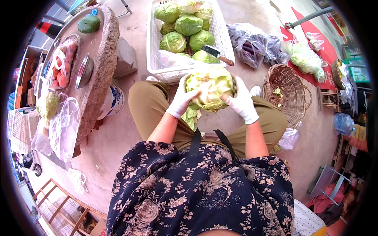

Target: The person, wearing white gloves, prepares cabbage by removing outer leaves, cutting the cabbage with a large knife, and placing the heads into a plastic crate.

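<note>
Between my knees I hold up a pale green cabbage (210, 88) with both hands. My left hand (184, 98), in a white glove, grips its left side with the thumb across the front. My right hand (240, 101), gloved the same way, clasps the right side. Loose cabbage leaves (190, 118) show below the head, partly hidden by it. Just beyond stands a white plastic crate (152, 59) with several green cabbages (188, 25) inside. A cleaver with a dark blade and wooden handle (226, 60) rests across the crate's near right corner.
A wicker basket (289, 94) holding leaf scraps stands to my right. Bagged eggplants (251, 48) and bagged greens (307, 60) lie beyond it. On my left, a stone slab table (102, 44) carries bagged tomatoes (62, 66), a metal bowl (84, 70) and a green squash (89, 23).
</note>
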### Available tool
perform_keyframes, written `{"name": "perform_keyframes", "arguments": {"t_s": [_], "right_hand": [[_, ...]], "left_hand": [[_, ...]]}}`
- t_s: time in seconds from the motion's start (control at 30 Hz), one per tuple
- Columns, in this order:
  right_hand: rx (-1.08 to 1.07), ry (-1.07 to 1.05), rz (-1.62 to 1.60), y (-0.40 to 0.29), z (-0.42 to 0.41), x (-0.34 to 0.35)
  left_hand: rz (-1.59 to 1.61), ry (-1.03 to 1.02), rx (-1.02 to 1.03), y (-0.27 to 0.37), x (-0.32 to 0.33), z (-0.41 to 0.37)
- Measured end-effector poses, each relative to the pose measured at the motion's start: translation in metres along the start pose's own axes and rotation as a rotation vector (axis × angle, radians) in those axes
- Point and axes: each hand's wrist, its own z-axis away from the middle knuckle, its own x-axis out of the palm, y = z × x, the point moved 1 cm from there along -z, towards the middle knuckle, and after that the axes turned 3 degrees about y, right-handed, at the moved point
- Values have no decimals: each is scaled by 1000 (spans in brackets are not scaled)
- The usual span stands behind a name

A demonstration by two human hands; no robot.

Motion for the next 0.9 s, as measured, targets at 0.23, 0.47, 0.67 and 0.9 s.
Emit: {"name": "perform_keyframes", "arguments": {"t_s": [0.23, 0.47, 0.67, 0.9], "right_hand": [[69, 3, -60, 28, -13, -3], [245, 193, -41, 32, 10, 20], [253, 141, 300, -14, 8, 4], [527, 350, -361, 2, -13, -32]], "left_hand": [[20, -2, 57, -3, 3, -3], [-142, -146, -1, -20, -10, 1], [105, -279, -158, -18, -9, 5], [425, -406, -330, -19, -2, 22]]}}
